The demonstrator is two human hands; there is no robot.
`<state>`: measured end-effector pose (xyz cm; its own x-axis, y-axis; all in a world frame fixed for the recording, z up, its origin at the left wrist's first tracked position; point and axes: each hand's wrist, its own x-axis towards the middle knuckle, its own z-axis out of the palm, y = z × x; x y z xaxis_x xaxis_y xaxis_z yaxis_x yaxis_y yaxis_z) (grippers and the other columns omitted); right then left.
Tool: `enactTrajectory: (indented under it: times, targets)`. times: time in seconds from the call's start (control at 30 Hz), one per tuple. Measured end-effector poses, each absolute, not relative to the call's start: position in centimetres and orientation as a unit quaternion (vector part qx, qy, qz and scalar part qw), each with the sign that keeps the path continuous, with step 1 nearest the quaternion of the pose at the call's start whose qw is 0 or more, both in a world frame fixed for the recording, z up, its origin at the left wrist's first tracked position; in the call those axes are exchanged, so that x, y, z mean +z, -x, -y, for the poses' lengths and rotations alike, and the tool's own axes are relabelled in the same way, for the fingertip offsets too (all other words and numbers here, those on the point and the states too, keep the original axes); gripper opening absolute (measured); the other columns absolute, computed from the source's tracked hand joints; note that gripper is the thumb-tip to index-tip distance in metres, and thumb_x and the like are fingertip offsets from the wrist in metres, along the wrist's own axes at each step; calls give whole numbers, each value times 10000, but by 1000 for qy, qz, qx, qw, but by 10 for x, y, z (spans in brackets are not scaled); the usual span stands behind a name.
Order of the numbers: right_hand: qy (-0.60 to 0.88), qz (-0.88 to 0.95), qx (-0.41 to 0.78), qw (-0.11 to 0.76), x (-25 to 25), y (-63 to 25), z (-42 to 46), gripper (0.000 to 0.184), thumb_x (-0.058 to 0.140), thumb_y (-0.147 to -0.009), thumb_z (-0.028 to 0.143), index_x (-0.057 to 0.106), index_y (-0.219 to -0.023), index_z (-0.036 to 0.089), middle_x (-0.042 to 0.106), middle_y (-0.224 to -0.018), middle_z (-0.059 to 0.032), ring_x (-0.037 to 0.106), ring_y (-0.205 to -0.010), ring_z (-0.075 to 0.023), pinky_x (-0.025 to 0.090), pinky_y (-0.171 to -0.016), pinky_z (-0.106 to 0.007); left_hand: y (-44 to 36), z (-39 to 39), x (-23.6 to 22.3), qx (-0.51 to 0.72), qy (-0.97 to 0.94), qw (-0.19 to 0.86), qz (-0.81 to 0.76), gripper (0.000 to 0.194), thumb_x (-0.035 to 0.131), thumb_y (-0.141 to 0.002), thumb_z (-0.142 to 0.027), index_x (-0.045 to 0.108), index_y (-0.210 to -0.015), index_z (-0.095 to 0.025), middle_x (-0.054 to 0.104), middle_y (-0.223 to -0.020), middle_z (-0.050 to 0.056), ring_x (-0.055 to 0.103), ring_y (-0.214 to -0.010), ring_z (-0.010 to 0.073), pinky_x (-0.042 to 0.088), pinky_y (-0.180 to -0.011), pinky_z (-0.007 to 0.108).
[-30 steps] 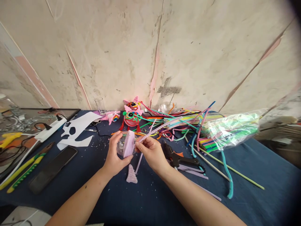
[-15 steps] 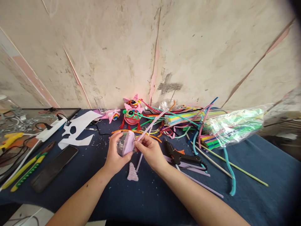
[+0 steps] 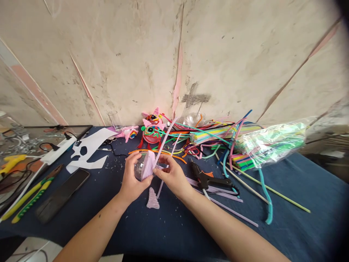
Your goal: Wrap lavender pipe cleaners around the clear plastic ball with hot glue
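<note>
My left hand [image 3: 131, 182] is wrapped around a clear plastic ball [image 3: 138, 168], thumb below and fingers on the far side. Lilac pipe cleaners form a ridged band [image 3: 147, 166] over the ball's right part. At that band's right edge, my right hand [image 3: 173, 177] is closed on a lilac pipe cleaner [image 3: 167, 137], whose free end slants up toward the wall; the exact grip is partly hidden behind the fingers. Just below the hands, a lilac fuzzy triangle [image 3: 153, 199] lies on the blue cloth [image 3: 174, 233].
Right of my hands lies a black glue gun [image 3: 205, 178] among loose lilac strips. Bundled pipe cleaners [image 3: 218, 134] and a plastic bag of them [image 3: 275, 143] lie behind. Decorated pink figures [image 3: 152, 133] stand near the wall. Leftward are a phone [image 3: 64, 194], pliers [image 3: 34, 193] and cut white paper [image 3: 92, 145].
The lilac pipe cleaner's upper end has swung left and stands steeper. My right hand's fingers have shifted and spread a little beside the band. My left hand keeps its hold on the ball.
</note>
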<state>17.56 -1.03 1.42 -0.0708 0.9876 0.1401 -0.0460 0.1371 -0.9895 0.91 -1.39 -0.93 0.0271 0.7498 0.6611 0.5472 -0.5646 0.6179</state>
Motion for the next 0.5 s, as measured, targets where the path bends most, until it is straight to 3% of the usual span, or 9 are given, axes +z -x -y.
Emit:
enactTrajectory:
  times: [0.17,0.5]
  targets:
    - [421,535,509,527,11,-174,11,416,704,-651,310,578,-1034,206,611,-1127,-82,564,-1071,-240,535,-738,-328,-11,14,-8,524,-719,64,-453,661,732,-658,-201,445,-1252,-244,474,-1299,117,485,-1234,306,446,-988,490]
    - [433,531,501,529,9,-173,11,359,701,-669,317,604,-994,198,653,-1044,-69,578,-1022,-236,503,-781,-351,-11,15,-7,510,-734,54,-446,672,718,-656,-183,430,-1261,-243,466,-1313,122,487,-1232,311,453,-982,498]
